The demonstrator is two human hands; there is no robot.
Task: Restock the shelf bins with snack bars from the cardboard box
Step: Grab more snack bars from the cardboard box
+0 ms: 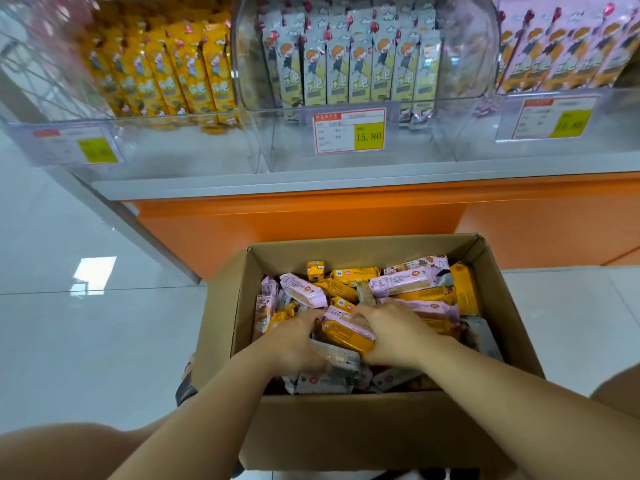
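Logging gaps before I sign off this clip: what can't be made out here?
Head view, left hand and right hand: fingertips buried among snack bars, so the grip is unclear.
Cardboard box floor: covered by bars.
Left price label: blurred.
Middle price label: small print too small to read.
Right bin: cut off by the top and right edges.
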